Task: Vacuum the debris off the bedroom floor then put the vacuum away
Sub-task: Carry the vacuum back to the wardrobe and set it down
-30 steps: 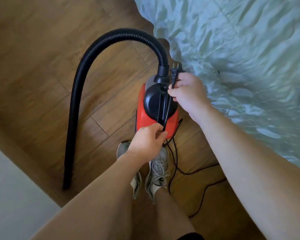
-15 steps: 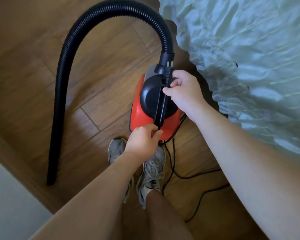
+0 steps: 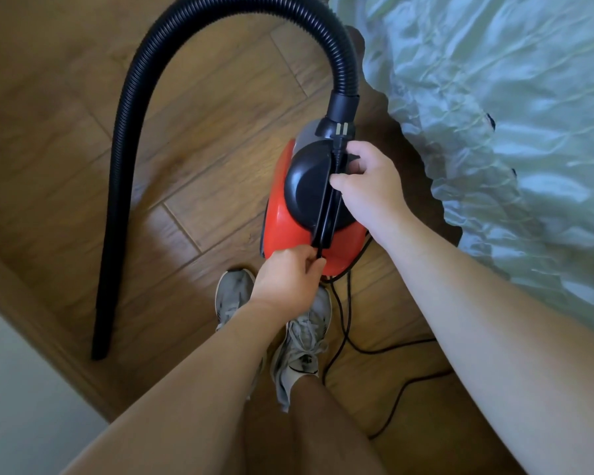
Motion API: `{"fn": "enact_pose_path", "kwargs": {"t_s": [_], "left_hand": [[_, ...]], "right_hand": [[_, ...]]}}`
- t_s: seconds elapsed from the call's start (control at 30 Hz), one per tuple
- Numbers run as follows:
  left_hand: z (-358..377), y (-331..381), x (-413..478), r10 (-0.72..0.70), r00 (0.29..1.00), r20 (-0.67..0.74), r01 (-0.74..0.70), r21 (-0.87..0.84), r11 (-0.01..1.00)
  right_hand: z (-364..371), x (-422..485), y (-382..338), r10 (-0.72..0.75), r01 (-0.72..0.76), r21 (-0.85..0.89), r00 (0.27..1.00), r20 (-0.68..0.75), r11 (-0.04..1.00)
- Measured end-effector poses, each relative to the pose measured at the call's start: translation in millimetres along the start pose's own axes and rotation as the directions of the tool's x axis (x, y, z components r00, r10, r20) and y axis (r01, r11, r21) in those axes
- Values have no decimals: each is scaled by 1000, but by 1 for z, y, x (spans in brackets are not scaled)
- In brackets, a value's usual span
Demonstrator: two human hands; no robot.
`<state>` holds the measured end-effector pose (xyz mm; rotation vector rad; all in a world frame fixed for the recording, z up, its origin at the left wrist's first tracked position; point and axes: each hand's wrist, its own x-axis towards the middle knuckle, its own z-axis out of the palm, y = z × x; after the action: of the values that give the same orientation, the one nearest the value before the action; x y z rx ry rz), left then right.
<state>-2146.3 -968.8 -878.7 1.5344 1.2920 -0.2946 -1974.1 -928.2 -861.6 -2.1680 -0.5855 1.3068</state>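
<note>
- My right hand (image 3: 367, 186) reaches forward from the lower right with the arm almost straight. Its fingers are curled round the front end of the carry handle (image 3: 326, 214), and the thumb lies against the handle's side.
- The same grip traps the power cord (image 3: 343, 313) just behind the plug (image 3: 340, 132), whose two prongs point towards the hose socket.
- My left hand (image 3: 285, 282) comes up from the lower left with its back towards me. It is closed in a pinch, thumb and forefinger holding the cord at the rear end of the handle.
- Between my two hands the cord runs taut along the handle.
- The canister vacuum (image 3: 282, 228) is right ahead of my shoes (image 3: 302, 341), over the wooden floor (image 3: 66, 149) and just beside the edge of the bed.
- I cannot tell whether it rests on the boards or hangs from my grip.
- Its body is glossy red with a rounded black top, and the thin black handle runs lengthwise over it.
- The ribbed black hose (image 3: 172, 73) leaves the front socket, arches up and over to the left, and drops to a plain tapered nozzle (image 3: 102, 341) whose tip is at the floor.
- The rest of the cord hangs from the rear of the body and trails in loose loops across the floor to the right of my shoes.
- A crumpled pale green bedcover (image 3: 494, 114) fills the right side, draping down near the vacuum.
</note>
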Motion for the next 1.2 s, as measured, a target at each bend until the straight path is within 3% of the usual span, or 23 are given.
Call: {"fn": "enact_pose_path", "kwargs": {"t_s": [0.2,0.4,0.6,0.8,0.97,1.2], "left_hand": [[-24,-1,-3,-18,1000,-20,18,0,1000],[-78,-10,5,-12,990,-138,15,20,1000],[-135,-46,36,-44,963,-265,71,94,993],[-180,-90,82,-113,929,-353,176,152,973],[-212,-118,115,-117,870,-479,225,174,959],[-222,-136,141,-219,881,-420,300,139,944]], "right_hand": [[6,-6,1,28,-26,52,999,-39,998],[17,-14,2,94,-87,63,988,-122,994],[37,-18,1,184,-168,140,977,-106,976],[50,-19,4,215,-160,319,966,-147,934],[56,-20,9,184,-112,325,962,-201,939],[62,-16,4,139,-60,329,965,-222,943]]}}
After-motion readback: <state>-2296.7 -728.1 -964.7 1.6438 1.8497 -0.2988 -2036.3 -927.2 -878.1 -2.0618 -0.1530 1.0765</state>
